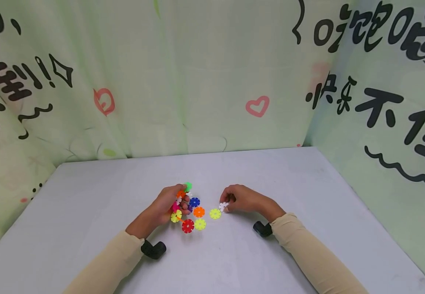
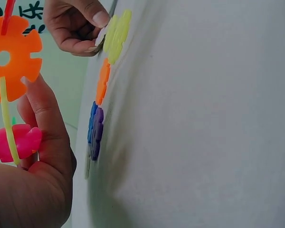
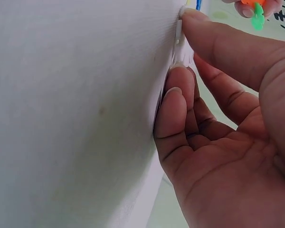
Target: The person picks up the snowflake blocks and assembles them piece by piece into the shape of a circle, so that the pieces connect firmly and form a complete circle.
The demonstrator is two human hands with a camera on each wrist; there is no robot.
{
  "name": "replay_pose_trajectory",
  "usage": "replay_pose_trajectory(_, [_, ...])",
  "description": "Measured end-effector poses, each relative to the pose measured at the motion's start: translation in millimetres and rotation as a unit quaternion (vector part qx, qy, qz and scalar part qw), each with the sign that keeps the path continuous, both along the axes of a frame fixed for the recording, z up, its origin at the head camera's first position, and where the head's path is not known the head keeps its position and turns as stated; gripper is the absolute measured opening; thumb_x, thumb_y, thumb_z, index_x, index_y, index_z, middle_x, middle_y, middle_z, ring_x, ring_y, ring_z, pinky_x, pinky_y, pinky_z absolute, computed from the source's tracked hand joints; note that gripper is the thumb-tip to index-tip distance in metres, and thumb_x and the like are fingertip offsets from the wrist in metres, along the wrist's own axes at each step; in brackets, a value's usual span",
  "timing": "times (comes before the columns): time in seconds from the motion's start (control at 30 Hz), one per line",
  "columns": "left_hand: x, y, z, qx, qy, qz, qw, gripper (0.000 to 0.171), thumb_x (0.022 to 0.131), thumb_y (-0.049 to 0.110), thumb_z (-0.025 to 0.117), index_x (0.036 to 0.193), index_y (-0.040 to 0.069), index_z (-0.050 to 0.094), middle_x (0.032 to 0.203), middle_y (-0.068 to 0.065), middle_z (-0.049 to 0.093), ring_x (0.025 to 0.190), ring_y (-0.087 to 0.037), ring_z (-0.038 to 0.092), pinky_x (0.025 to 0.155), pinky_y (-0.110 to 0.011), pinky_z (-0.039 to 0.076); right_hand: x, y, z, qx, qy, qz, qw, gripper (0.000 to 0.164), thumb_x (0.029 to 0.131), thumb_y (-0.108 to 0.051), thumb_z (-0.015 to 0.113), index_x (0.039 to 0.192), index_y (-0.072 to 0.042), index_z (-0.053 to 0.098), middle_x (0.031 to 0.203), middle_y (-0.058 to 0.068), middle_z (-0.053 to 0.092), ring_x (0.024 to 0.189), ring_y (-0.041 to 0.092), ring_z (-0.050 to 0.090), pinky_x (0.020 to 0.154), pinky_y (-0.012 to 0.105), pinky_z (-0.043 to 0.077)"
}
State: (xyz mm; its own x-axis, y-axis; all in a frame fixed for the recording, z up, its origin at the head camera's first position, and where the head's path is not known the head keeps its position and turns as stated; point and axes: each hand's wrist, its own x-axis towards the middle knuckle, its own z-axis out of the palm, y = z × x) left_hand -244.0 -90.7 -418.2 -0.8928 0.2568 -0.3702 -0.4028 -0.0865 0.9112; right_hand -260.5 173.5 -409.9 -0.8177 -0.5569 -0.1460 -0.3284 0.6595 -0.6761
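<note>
My left hand (image 1: 168,202) holds a chain of interlocked notched plastic discs above the table. In it are a green disc (image 1: 188,187) by the fingertips, a pink disc (image 2: 23,142), a yellow disc (image 1: 175,216), an orange disc (image 2: 19,71) and a red disc (image 1: 188,226) at the near end. The palm and fingers hide part of the chain. Down at the tabletop, my right hand (image 1: 243,198) pinches a white disc (image 1: 223,207) between thumb and fingers. Just left of that lies a loose yellow disc (image 1: 215,213).
Between the hands, more loose discs lie on the white table (image 1: 212,261): an orange one (image 1: 199,212), a blue one (image 1: 194,202), a purple one (image 2: 98,133) and another yellow one (image 1: 199,223). Printed curtains (image 1: 205,81) stand behind the table and along both sides.
</note>
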Motion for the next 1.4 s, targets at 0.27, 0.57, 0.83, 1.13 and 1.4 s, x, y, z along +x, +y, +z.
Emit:
replay_pose_trajectory(0.27, [1.6,2,0.4,-0.013,0.002,0.003,0.9999,0.038,0.101,0.029,0.047,0.127,0.0,0.045,0.088,-0.01,0.055,0.061,-0.015,0.053,0.063,-0.027,0.055,-0.8,2,-1.2,-0.012,0.004,0.007,1.0,0.014,0.084,-0.003,0.073,0.092,-0.011,0.066,0.081,0.0,0.058,0.077,0.017,0.053,0.069,0.03,0.047])
replay_pose_trajectory(0.57, [1.6,3,-1.8,-0.043,0.016,0.011,0.9989,0.037,0.099,0.028,0.054,0.123,-0.001,0.053,0.09,-0.011,0.057,0.06,-0.014,0.05,0.057,-0.022,0.051,-0.7,6,2.0,-0.031,0.02,0.026,0.999,0.012,0.087,-0.003,0.07,0.096,-0.01,0.071,0.08,-0.002,0.057,0.078,0.016,0.053,0.069,0.028,0.047])
replay_pose_trajectory(0.83, [1.0,7,0.8,-0.05,0.02,0.017,0.9984,0.037,0.098,0.029,0.056,0.117,-0.003,0.056,0.085,-0.009,0.056,0.06,-0.013,0.048,0.057,-0.021,0.049,-2.7,4,3.6,-0.064,0.023,-0.003,0.998,0.01,0.088,-0.002,0.068,0.096,-0.007,0.069,0.083,-0.001,0.061,0.078,0.017,0.054,0.071,0.03,0.048])
replay_pose_trajectory(1.13, [0.2,10,0.9,-0.043,0.025,0.021,0.9985,0.036,0.098,0.025,0.055,0.125,0.002,0.055,0.088,-0.009,0.058,0.058,-0.013,0.045,0.055,-0.02,0.046,-7.9,-5,6.5,-0.092,0.041,-0.034,0.994,0.011,0.089,-0.005,0.069,0.1,-0.006,0.07,0.09,0.0,0.065,0.082,0.018,0.058,0.077,0.03,0.051])
replay_pose_trajectory(1.4, [-1.6,12,-0.9,-0.061,0.014,0.032,0.9975,0.046,0.099,0.043,0.053,0.128,0.008,0.055,0.086,-0.007,0.057,0.058,-0.013,0.044,0.055,-0.02,0.043,-11.4,-19,5.4,-0.131,0.038,-0.064,0.989,0.012,0.088,-0.005,0.071,0.1,-0.001,0.067,0.088,0.002,0.064,0.08,0.018,0.06,0.075,0.029,0.051])
